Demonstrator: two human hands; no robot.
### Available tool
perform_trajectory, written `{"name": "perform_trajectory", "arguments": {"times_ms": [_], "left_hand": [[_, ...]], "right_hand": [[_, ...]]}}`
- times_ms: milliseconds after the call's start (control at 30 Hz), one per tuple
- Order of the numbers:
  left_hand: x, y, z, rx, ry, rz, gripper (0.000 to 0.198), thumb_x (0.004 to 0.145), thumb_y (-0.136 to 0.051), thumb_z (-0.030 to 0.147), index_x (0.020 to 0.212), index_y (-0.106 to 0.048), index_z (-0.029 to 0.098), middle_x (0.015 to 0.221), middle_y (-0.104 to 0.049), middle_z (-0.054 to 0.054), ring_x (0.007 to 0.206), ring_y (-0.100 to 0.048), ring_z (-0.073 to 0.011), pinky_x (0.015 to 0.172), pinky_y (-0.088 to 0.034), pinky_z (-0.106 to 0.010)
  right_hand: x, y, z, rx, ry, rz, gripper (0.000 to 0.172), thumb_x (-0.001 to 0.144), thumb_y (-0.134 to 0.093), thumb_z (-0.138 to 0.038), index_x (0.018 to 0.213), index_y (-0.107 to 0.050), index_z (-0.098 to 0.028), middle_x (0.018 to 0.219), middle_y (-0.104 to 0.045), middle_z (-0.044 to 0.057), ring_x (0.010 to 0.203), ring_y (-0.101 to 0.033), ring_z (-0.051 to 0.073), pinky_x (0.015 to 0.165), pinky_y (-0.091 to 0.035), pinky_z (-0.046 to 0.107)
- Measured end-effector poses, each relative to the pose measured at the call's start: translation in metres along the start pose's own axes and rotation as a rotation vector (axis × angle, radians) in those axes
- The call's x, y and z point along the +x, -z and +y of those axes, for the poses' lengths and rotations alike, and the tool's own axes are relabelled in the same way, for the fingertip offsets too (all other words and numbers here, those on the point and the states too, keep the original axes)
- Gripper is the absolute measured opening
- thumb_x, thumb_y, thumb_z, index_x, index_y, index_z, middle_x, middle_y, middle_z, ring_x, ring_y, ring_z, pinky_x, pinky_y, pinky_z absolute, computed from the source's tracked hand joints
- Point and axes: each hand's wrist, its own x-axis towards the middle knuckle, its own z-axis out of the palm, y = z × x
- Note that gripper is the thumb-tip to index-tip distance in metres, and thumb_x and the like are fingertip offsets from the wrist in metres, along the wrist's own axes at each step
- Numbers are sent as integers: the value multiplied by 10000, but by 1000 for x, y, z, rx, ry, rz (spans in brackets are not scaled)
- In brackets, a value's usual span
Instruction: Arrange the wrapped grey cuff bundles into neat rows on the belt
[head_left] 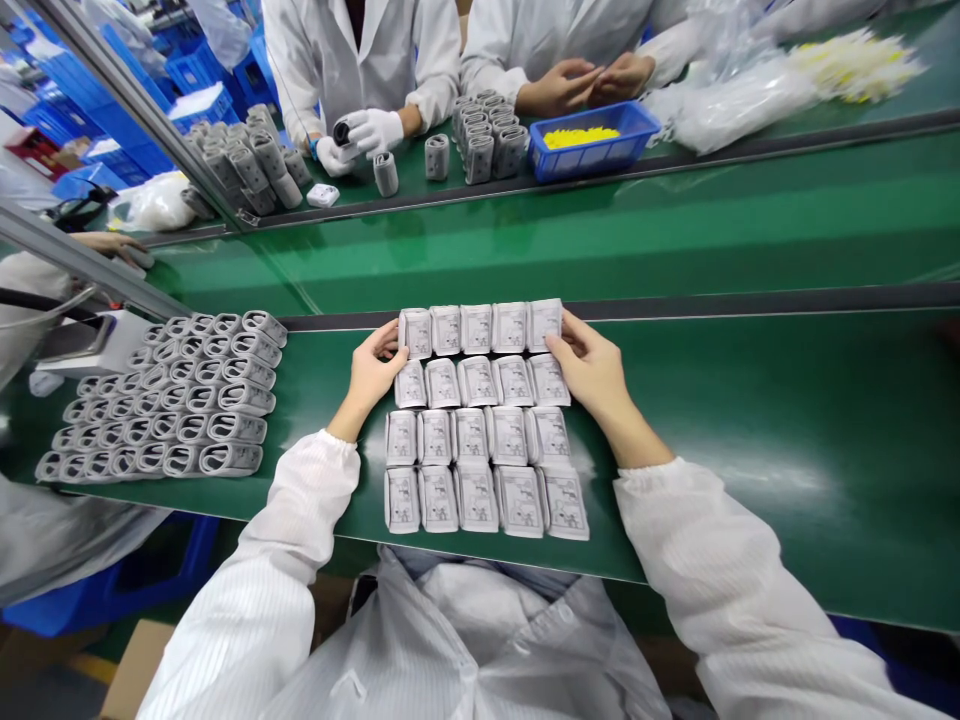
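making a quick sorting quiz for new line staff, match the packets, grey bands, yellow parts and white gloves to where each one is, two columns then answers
Things
1. flat printed packets
2. curled grey bands
3. yellow parts
4. a co-worker's white gloves

Places or states
A. gripping a dark roll
B. in rows left of the left hand
C. inside a blue plastic crate
D. in a grid touched by the left hand and right hand

Pairs: 1-D, 2-B, 3-C, 4-A

The head view faces forward and down (close above the green workbench (757,420)).
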Motion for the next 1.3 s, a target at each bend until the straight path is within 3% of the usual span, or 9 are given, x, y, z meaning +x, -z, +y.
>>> {"name": "perform_trajectory", "arguments": {"times_ms": [567, 900, 1300], "left_hand": [[-1, 0, -1, 24, 1, -24, 651, 946, -883, 451, 1533, -759, 198, 1456, -855, -188, 1118, -869, -293, 901, -693, -397], [-3, -3, -7, -23, -16, -19, 645, 933, -905, 485, 1502, -772, 213, 1418, -872, -171, 1071, -867, -260, 816, -642, -342], [-8, -4, 1, -2, -17, -11, 606, 956, -885, 412, 1520, -782, 216, 1411, -879, -168, 1116, -870, -273, 837, -643, -338]], "right_hand": [[-1, 0, -2, -1, -5, -1, 795, 971, -823, -675, 1634, -752, -242, 1515, -827, 114, 1356, -822, 417, 1240, -657, 602], [-1, 2, 10, -10, -16, 16, 763, 969, -847, -635, 1624, -759, -253, 1498, -837, 117, 1322, -841, 404, 1227, -673, 595], [-3, 2, 6, -39, -19, 38, 672, 961, -856, -615, 1559, -809, -314, 1431, -864, 87, 1273, -859, 438, 1208, -696, 655]]}}
